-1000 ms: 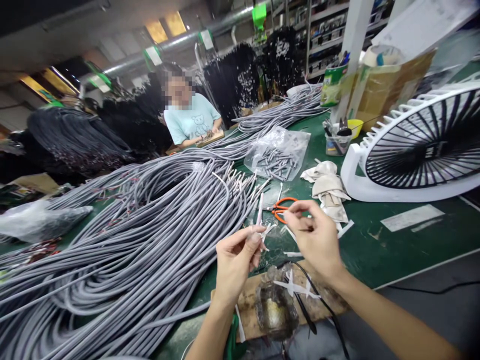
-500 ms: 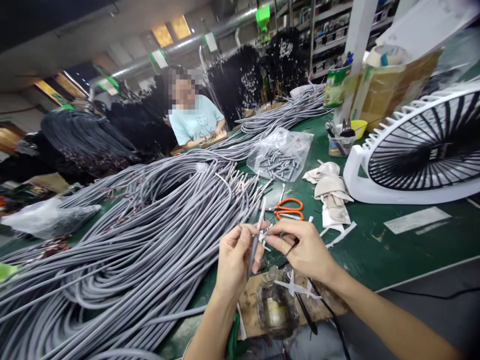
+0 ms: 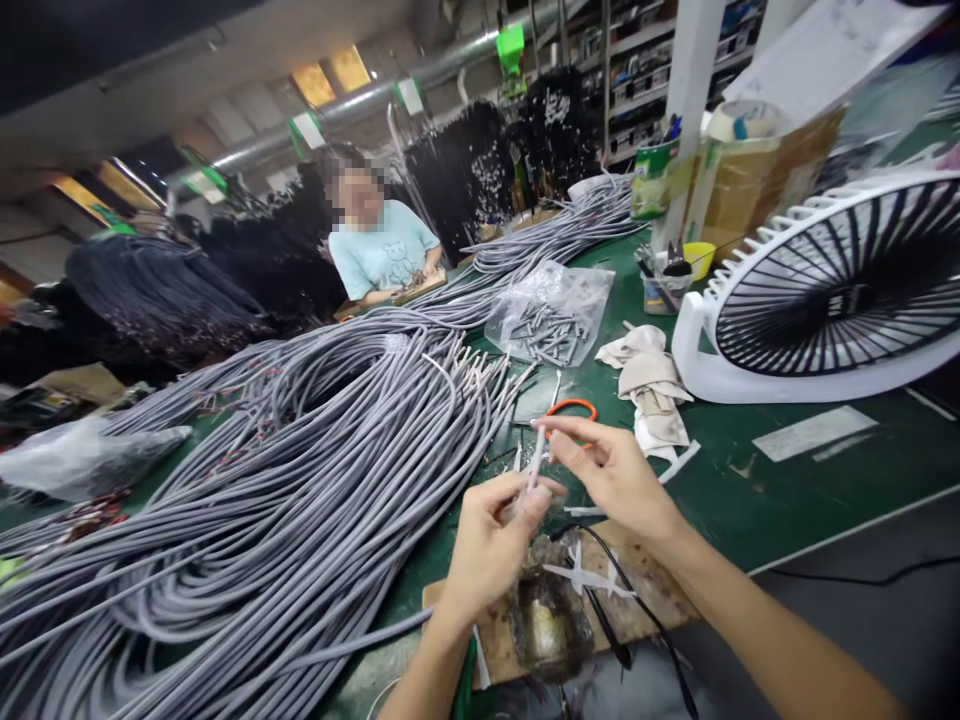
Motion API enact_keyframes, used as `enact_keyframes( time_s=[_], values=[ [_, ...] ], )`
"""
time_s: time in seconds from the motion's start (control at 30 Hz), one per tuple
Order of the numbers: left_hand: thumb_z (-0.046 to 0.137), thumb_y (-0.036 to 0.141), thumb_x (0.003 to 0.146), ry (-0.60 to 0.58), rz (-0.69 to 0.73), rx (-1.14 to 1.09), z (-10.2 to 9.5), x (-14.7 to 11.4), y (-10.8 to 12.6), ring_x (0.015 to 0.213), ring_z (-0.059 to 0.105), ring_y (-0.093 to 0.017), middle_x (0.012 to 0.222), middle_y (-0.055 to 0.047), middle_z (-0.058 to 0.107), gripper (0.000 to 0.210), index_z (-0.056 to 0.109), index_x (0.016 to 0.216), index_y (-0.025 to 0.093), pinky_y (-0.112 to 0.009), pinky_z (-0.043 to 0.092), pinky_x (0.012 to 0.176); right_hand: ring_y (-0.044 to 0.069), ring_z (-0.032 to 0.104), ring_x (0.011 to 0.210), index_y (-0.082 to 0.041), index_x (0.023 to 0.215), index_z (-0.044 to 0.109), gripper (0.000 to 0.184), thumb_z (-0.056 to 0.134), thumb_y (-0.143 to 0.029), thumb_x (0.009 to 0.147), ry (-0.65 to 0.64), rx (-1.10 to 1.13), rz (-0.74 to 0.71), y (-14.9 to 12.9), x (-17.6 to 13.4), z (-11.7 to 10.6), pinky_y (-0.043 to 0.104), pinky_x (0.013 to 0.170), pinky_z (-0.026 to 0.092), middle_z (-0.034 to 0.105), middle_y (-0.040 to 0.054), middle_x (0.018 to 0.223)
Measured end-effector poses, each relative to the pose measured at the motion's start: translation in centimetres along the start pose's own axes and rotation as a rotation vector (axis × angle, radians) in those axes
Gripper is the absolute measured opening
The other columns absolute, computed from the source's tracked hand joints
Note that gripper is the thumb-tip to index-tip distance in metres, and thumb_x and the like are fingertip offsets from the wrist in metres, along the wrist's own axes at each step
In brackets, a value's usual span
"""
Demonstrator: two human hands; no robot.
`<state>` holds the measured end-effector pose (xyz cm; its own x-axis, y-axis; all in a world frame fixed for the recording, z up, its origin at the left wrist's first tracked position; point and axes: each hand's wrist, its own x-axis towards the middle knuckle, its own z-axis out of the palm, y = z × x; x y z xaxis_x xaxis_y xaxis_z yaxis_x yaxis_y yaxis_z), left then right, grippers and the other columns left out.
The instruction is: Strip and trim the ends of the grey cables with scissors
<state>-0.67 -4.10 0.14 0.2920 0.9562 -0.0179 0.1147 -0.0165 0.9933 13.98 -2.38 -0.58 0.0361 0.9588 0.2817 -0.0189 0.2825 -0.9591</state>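
Note:
A grey cable end with a pale tip (image 3: 537, 458) points upward out of my left hand (image 3: 491, 535), whose thumb and fingers are closed round it. My right hand (image 3: 615, 475) reaches in from the right, with its index finger and thumb at the top of that pale tip. Orange-handled scissors (image 3: 574, 404) lie just behind my right hand, partly covered by it. Below both hands is a wooden board (image 3: 652, 575) bearing a stained pot-like holder (image 3: 551, 620), a white cross-shaped strip (image 3: 589, 577) and a black-corded tool (image 3: 609, 630).
Long bundles of grey cable (image 3: 300, 500) fill the table's left side. Behind the scissors sits a clear bag of short grey pieces (image 3: 551, 315). A crumpled cloth (image 3: 652, 385) and white fan (image 3: 825, 300) stand right. Across the table sits a co-worker (image 3: 386, 250).
My left hand has moved down and slightly right with the cable end. My right hand has shifted up to the cable's tip, now covering more of the scissors. The view has shifted slightly.

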Motion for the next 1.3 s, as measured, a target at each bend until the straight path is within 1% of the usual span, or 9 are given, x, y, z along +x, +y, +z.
enact_keyframes(
  time_s=[0.17,0.33,0.43,0.57,0.67,0.8,0.9,1.07,1.3],
  values=[
    [0.048,0.044,0.083,0.057,0.076,0.128,0.4,-0.2,0.1,0.044,0.025,-0.007,0.049,0.004,0.032,0.04,0.071,0.081,0.012,-0.021,0.021,0.043,0.008,0.047,0.048,-0.015,0.069,0.064,0.024,0.057,-0.037,0.077,-0.012,0.132,-0.016,-0.4,-0.2,0.0,0.02,0.044,0.039,0.056,0.0002,0.059],
    [0.049,0.038,0.083,0.062,0.173,0.235,0.6,-0.2,0.7,0.048,0.035,-0.011,0.053,0.0,0.048,0.034,0.07,0.097,0.016,-0.023,0.031,0.051,0.007,0.046,0.04,-0.016,0.077,0.066,0.02,0.058,-0.035,0.076,-0.011,0.26,0.025,-0.6,-0.2,-0.1,0.021,0.043,0.042,0.058,-0.0015,0.056],
    [0.048,0.034,0.085,0.095,0.207,0.283,0.4,0.0,0.7,0.051,0.04,-0.011,0.057,0.0,0.052,0.033,0.068,0.103,0.016,-0.023,0.034,0.054,0.01,0.052,0.049,-0.016,0.074,0.066,0.018,0.059,-0.032,0.077,0.044,0.142,-0.056,-0.6,-0.2,-0.3,0.021,0.045,0.041,0.063,0.0014,0.062],
    [0.051,0.03,0.083,0.158,0.235,0.327,0.4,0.6,1.0,0.053,0.045,-0.011,0.065,-0.002,0.058,0.029,0.067,0.103,0.016,-0.022,0.034,0.054,0.009,0.043,0.049,-0.016,0.07,0.067,0.015,0.059,-0.026,0.077,0.188,-0.177,-0.218,-0.6,-0.3,-0.5,0.022,0.045,0.034,0.058,0.0012,0.062],
    [0.054,0.028,0.082,0.193,0.295,0.415,0.5,1.2,2.0,0.059,0.05,-0.013,0.064,-0.003,0.06,0.024,0.07,0.096,0.017,-0.022,0.037,0.057,0.009,0.04,0.05,-0.016,0.072,0.066,0.015,0.058,-0.026,0.079,0.22,-0.269,-0.272,-0.5,-0.5,-0.6,0.023,0.048,0.034,0.054,0.0004,0.061],
    [0.054,0.029,0.081,0.266,0.323,0.438,0.8,2.0,3.6,0.066,0.054,-0.014,0.073,-0.004,0.065,0.022,0.071,0.088,0.015,-0.022,0.038,0.059,0.012,0.05,0.064,-0.017,0.098,0.06,0.022,0.052,-0.032,0.083,0.157,-0.315,-0.225,-0.1,-0.5,-0.6,0.023,0.055,0.039,0.057,0.0038,0.081],
    [0.052,0.033,0.083,0.325,0.27,0.375,1.0,2.4,3.8,0.055,0.045,-0.009,0.066,-0.001,0.061,0.025,0.068,0.089,0.014,-0.019,0.032,0.051,0.012,0.052,0.066,-0.017,0.084,0.057,0.022,0.039,-0.028,0.09,0.119,-0.317,-0.206,-0.1,-0.8,-0.6,0.022,0.061,0.039,0.056,0.0018,0.073],
    [0.047,0.037,0.085,0.28,0.145,0.168,1.1,2.3,2.4,0.045,0.027,-0.005,0.052,0.005,0.041,0.031,0.063,0.103,0.016,-0.018,0.023,0.043,0.007,0.038,0.042,-0.019,0.074,0.05,0.023,0.036,-0.028,0.091,-0.023,-0.306,-0.166,-0.1,-1.4,-0.2,0.021,0.048,0.03,0.04,-0.0059,0.049],
    [0.048,0.036,0.085,0.247,0.14,0.119,1.2,1.5,1.8,0.048,0.041,-0.007,0.046,0.004,0.04,0.032,0.065,0.104,0.016,-0.017,0.036,0.05,0.006,0.036,0.041,-0.019,0.07,0.047,0.024,0.037,-0.026,0.09,-0.058,-0.346,-0.181,-0.1,-1.7,0.0,0.02,0.047,0.027,0.039,-0.0064,0.049]
  ],
)
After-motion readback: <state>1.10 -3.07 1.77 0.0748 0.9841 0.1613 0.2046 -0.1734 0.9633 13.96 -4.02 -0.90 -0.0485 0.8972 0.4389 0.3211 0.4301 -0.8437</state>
